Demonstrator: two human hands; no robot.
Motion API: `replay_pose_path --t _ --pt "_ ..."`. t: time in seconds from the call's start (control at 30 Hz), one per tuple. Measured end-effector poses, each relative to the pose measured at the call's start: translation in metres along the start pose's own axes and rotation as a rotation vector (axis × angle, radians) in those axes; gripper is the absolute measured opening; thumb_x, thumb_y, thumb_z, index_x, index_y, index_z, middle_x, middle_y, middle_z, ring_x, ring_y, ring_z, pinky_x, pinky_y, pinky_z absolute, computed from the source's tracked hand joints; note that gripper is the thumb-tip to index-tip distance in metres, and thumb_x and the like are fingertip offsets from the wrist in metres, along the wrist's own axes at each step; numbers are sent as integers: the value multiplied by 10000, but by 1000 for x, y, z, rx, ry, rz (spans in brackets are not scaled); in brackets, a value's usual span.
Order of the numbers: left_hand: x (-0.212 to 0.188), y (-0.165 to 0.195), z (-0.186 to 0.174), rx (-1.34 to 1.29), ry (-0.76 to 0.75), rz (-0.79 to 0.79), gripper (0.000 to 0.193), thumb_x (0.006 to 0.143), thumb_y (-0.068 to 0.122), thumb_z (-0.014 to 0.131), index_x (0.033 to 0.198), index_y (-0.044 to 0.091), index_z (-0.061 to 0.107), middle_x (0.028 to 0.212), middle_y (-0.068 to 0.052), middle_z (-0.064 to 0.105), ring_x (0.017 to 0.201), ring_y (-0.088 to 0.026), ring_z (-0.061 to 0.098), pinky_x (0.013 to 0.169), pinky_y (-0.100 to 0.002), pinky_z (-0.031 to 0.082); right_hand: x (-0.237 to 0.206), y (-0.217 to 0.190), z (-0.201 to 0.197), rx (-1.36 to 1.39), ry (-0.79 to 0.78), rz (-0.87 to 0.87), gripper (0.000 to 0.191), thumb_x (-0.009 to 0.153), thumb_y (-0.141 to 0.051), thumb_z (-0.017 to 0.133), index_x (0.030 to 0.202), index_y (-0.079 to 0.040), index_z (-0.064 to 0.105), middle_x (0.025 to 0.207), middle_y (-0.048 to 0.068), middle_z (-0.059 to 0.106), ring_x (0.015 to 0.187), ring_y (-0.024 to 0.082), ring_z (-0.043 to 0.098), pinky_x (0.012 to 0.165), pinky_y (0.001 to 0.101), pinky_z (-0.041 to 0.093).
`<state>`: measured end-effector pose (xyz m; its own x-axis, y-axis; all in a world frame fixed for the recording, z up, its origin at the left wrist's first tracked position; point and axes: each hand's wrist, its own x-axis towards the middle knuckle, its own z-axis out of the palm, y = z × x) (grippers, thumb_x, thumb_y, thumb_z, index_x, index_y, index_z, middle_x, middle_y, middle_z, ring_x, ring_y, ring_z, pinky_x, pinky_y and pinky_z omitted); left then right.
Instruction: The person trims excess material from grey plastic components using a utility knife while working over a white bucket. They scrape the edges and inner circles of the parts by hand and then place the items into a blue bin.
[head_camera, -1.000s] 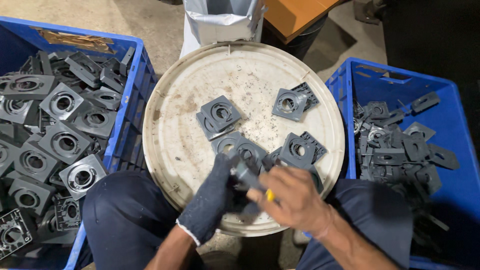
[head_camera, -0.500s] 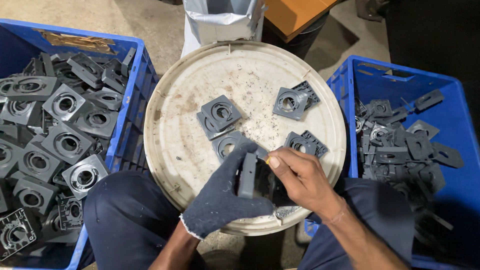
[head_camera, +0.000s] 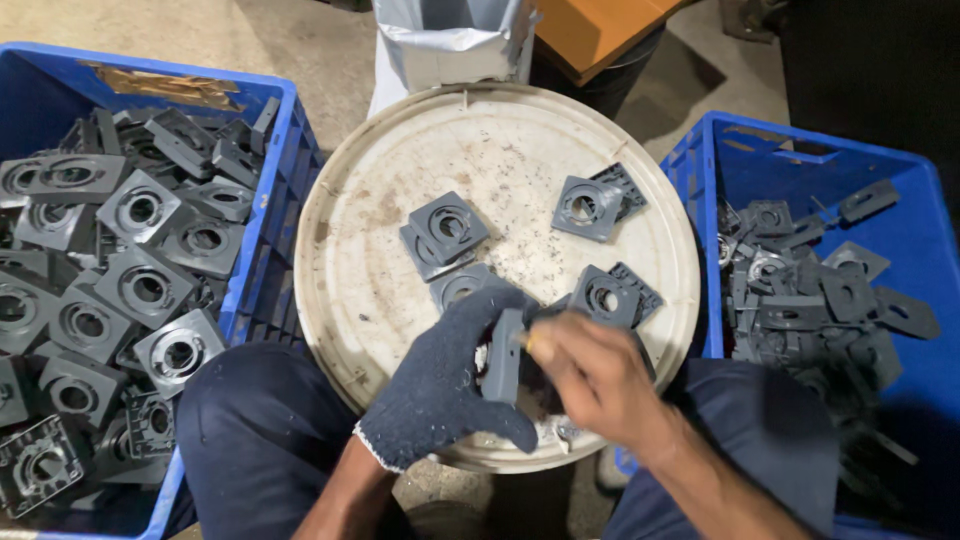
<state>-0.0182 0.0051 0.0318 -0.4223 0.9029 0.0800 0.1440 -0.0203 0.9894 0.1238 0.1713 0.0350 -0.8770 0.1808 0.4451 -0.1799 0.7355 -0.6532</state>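
Item 1, my left hand (head_camera: 440, 385): gloved in dark knit, fingers curled closed around a grey plastic plate (head_camera: 503, 355), which I hold on edge, upright, above the near rim of the round lid

Item 2, my right hand (head_camera: 590, 375): bare, fingers bunched and nearly closed, fingertips pressed to the right edge of that same plate; a small yellowish thing shows at the fingertips, too blurred for me to tell what it is or whether it is pinched

Item 3, round white lid (head_camera: 380, 200): lies flat between my knees, scuffed and stained, bearing loose grey parts: a stacked pair of square plates (head_camera: 447, 230) left of centre, another plate (head_camera: 590, 207) toward the far right with a flatter piece under it, one more (head_camera: 603, 296) just beyond my right hand, and one (head_camera: 462, 287) partly hidden by my glove

Item 4, left blue crate (head_camera: 270, 160): heaped with the same square grey plates, each with a round hole

Item 5, right blue crate (head_camera: 800, 150): partly filled with flatter, thinner grey pieces

Item 6, grey bag (head_camera: 450, 40): stands beyond the lid's far edge
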Motion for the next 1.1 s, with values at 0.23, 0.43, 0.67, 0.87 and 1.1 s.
replay_pose_path --t 0.23,0.43,0.67,0.87,1.1 --pt "3 4 -6 23 69 -67 1126 481 301 992 1460 65 487 1375 -114 652 1267 -220 650 1055 -360 541 -3 -14 3 -126 -169 -91 137 897 -89 637 967 -12 727 696 105 589 607 245 578 575 402 448" --pt "-7 2 0 -254 -22 -87 1213 468 274 1006 1527 69 452 1472 -100 609 1366 -203 582 1137 -370 498 -3 -12 -1 75 7 57 184 1014 -125 582 999 16 699 826 93 669 699 192 637 633 333 496" --pt "-8 -3 13 -332 -60 -41 1251 474 274 1019 1559 66 430 1503 -94 552 1404 -201 512 1175 -367 443 7 -4 -2 65 79 123 263 1067 -178 558 991 45 676 804 96 634 686 174 604 633 320 485" --pt "-3 6 0 -217 9 -40 1244 411 316 1012 1507 75 473 1409 -114 582 1304 -219 569 1104 -367 495 -1 -21 10 91 -51 -66 208 1036 -138 563 986 27 680 763 97 639 631 169 591 561 335 458" --pt "-4 -2 -3 176 53 74 1228 402 380 1017 1467 61 496 1458 -143 548 1358 -247 530 1111 -418 464 -12 -13 -1 252 -41 210 210 1004 -199 590 942 -19 678 701 20 581 587 103 539 535 294 410"
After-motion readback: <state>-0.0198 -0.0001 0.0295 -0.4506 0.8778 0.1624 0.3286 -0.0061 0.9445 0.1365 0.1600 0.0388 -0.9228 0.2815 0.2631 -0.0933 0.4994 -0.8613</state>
